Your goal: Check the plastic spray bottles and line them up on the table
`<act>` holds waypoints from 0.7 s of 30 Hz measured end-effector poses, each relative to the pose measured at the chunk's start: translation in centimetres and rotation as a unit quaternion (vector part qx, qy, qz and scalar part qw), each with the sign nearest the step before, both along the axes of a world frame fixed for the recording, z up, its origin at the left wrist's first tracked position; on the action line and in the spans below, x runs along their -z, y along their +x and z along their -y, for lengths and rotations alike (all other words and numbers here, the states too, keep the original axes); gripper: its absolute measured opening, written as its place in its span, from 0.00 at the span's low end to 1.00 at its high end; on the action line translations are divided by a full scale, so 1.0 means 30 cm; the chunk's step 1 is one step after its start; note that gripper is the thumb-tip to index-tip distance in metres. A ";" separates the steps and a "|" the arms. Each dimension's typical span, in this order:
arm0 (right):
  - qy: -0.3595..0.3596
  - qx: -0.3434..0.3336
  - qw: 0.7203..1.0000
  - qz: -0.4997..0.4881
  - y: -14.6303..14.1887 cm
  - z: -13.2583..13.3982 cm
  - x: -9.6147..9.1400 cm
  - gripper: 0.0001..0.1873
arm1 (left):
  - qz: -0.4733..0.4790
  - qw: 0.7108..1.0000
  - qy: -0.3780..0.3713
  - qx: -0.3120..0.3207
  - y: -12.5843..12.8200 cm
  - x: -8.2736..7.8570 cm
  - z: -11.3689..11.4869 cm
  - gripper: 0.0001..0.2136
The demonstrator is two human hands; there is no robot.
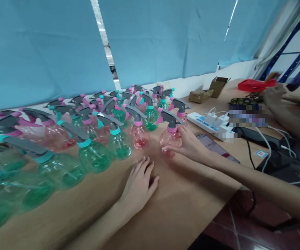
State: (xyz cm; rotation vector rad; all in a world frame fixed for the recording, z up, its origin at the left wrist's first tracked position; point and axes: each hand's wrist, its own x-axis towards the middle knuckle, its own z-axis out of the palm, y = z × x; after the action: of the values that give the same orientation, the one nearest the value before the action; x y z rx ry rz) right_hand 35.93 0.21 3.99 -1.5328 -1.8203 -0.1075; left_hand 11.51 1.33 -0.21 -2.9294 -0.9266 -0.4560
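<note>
My right hand (pixel 181 144) is wrapped round the body of a pink spray bottle (pixel 169 139), which stands upright on the table (pixel 165 205). Its trigger head is grey and pink. Flat on the tabletop, fingers stretched out, lies my left hand (pixel 141 184), holding nothing. Just beyond it stand a green spray bottle (pixel 120 144) and another pink spray bottle (pixel 139 135). Many more green and pink bottles crowd the left side and the back, several partly hidden behind others.
Right of the bottles lie a phone (pixel 215 147) and a white power strip (pixel 207 125) with plugs and cables. Farther back are an open cardboard box (pixel 217 86) and a red plastic bag (pixel 255 85). Another person's hand (pixel 273 95) is at the far right. Blue sheeting (pixel 152 38) covers the wall.
</note>
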 end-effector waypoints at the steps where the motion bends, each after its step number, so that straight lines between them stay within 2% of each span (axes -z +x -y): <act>1: 0.006 0.010 1.000 0.018 0.004 -0.015 -0.006 0.30 | -0.001 1.000 0.000 0.002 0.017 -0.001 -0.003 0.20; 4: 0.005 0.023 0.999 0.047 0.000 -0.061 -0.023 0.29 | -0.004 1.000 -0.006 0.006 0.053 -0.005 -0.010 0.20; 8: -0.001 0.030 0.999 0.035 -0.017 -0.117 -0.041 0.27 | -0.008 1.000 -0.018 0.006 0.073 -0.010 -0.016 0.20; 21: -0.040 0.046 0.998 0.020 -0.053 -0.226 -0.068 0.35 | -0.012 0.999 -0.023 0.020 0.098 -0.008 -0.033 0.21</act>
State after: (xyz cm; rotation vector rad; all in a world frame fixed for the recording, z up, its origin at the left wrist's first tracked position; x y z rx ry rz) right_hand 34.33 6.99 6.04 -1.6808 -1.8046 -0.1112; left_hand 14.46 2.31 0.04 -2.9930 -0.8882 -0.4069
